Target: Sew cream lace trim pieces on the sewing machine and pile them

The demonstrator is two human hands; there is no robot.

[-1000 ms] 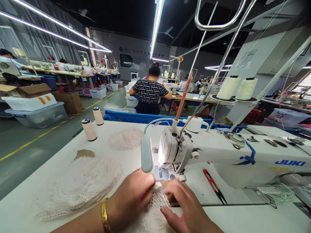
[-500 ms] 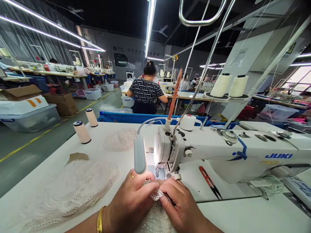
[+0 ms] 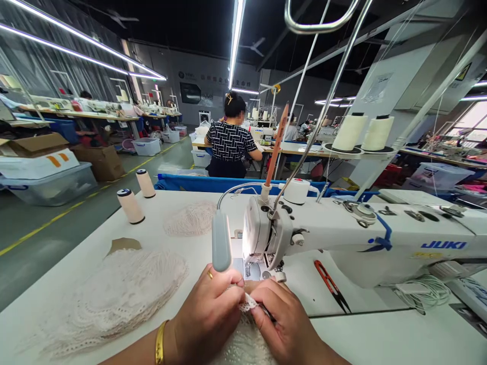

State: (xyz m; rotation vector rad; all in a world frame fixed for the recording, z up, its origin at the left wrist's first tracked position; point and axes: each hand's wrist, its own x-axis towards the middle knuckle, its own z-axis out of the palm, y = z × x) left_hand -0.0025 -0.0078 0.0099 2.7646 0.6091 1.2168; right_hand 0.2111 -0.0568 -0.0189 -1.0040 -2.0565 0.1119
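Item: one piece of white lace (image 3: 247,340), edge pierced with small holes. Location: it is lying between my two hands, just on my side of the sewing machine (image 3: 327,228), its edge bunching at my fingertips and its looser body spreading below them.

Handling, by my estimate: I am reckoning it light, soft and limp, folding easily and keeping little shape of its own. Its texture is probably giving fair grip rather than slipping; the holes are likely leaving it delicate, prone to snagging and stretching. Best hold: the edge band, pinched flat and lightly at two near places, not the loose body.

Left hand (image 3: 211,308): thumb and forefinger are pinching together on the lace edge. Right hand (image 3: 280,315): thumb and fingers are clamping on the same edge, close beside the left.

Surroundings: a grey lamp (image 3: 221,241) is hanging just above my left hand. To the left, a large lace pile (image 3: 131,291) is resting on the table (image 3: 380,342), a smaller lace heap (image 3: 190,219) lying beyond. Two thread cones (image 3: 130,206) are standing near the far left edge. Red-handled snips (image 3: 332,286) are lying right of my right hand.
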